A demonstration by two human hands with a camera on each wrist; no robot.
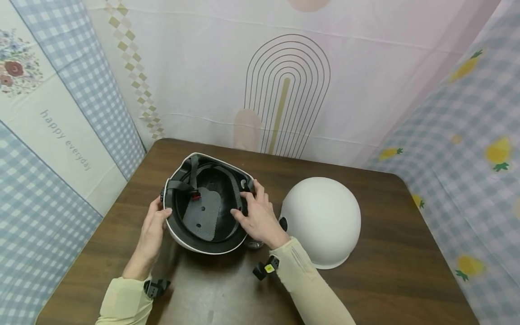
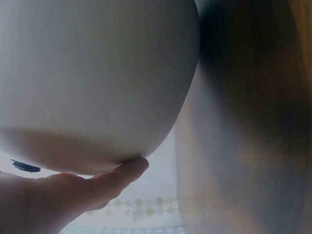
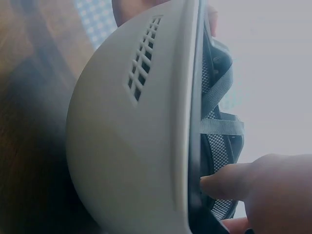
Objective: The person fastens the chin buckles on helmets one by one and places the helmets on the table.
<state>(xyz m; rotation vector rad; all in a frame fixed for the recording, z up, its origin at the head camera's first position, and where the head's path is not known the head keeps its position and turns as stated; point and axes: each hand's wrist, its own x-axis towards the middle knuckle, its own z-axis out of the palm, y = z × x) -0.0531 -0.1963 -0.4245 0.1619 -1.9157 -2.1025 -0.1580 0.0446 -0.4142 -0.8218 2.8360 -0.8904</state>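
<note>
A white helmet [image 1: 183,243] lies on its crown, its dark padded inside facing up, with black straps [image 1: 194,171] and a red buckle piece [image 1: 196,197] across the opening. My left hand [image 1: 152,230] holds its left rim, thumb over the edge; in the left wrist view a finger [image 2: 129,170] lies along the smooth outer shell. At the right side my right hand [image 1: 260,216] reaches over the rim, thumb and forefinger on the inner lining. The right wrist view shows the thumb [image 3: 224,180] against the inner edge and vent holes [image 3: 142,63] in the shell. Some fingertips are hidden.
A second white helmet [image 1: 322,221] stands crown up just right of my right hand, with a black round part [image 1: 283,224] on its side. Below the right hand lies a small shiny object [image 1: 255,245], partly covered. The brown wooden table [image 1: 390,280] meets hanging cloths [image 1: 195,67].
</note>
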